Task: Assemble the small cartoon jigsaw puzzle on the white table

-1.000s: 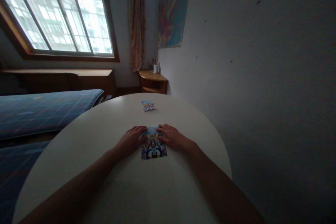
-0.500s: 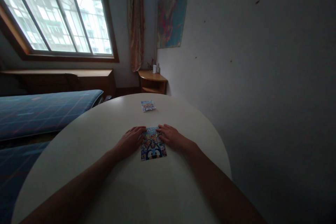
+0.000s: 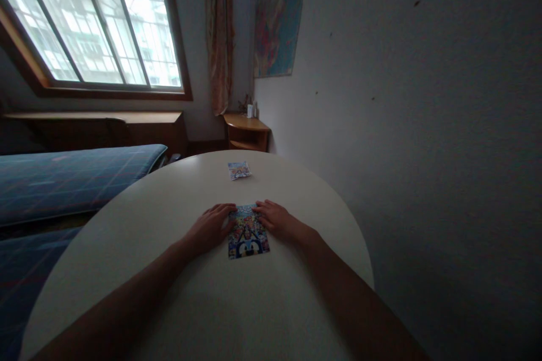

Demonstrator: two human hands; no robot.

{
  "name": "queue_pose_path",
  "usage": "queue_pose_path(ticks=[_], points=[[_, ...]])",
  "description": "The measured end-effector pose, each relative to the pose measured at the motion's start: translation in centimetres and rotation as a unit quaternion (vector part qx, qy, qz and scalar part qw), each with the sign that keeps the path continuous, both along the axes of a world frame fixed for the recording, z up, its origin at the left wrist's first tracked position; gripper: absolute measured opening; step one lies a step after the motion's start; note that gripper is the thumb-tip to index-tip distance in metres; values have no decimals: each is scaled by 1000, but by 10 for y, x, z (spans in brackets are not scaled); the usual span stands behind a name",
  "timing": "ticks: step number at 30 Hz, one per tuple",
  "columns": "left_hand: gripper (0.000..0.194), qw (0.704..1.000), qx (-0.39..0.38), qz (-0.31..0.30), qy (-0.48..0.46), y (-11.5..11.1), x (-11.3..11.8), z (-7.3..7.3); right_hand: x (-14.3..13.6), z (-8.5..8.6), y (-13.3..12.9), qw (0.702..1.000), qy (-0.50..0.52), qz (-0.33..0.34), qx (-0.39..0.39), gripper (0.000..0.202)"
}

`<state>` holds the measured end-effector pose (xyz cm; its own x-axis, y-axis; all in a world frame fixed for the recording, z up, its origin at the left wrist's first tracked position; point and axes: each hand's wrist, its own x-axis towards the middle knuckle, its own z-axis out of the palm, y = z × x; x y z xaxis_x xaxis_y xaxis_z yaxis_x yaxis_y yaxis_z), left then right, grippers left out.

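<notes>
A colourful picture sheet (image 3: 249,240) with a blue cartoon face at its near end lies flat on the round white table (image 3: 169,304). My left hand (image 3: 212,227) rests on its left edge, palm down, fingers slightly apart. On the right edge lies my right hand (image 3: 274,219), its fingertips over the upper right corner and its fingers spread. Neither hand is closed round anything. Farther back on the table is a smaller printed packet or card (image 3: 239,170), touched by neither hand.
Left of the table is a blue checked mattress (image 3: 80,180). A corner shelf (image 3: 245,122) with small items stands behind the table. The wall (image 3: 423,152) runs close along the right side, and a long wooden desk (image 3: 148,117) sits under the window.
</notes>
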<state>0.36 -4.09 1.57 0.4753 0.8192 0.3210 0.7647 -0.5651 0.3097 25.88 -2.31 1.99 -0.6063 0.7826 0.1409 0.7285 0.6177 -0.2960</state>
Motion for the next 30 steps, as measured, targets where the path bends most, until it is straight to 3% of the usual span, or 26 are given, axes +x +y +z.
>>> queue_pose_path(ticks=[10,17,22,30], points=[[61,999,-13,-26,31,-9,-3,11,1,-2,1,1000,7,-2,4,44],[93,996,-17,-54,63,-11,-6,11,0,1,-1,1000,7,-3,-6,45],[88,996,-9,-58,62,-10,-7,9,0,4,-3,1000,5,-3,-6,45],[64,998,-9,-34,46,-8,-4,9,0,4,-4,1000,25,-7,-10,49]])
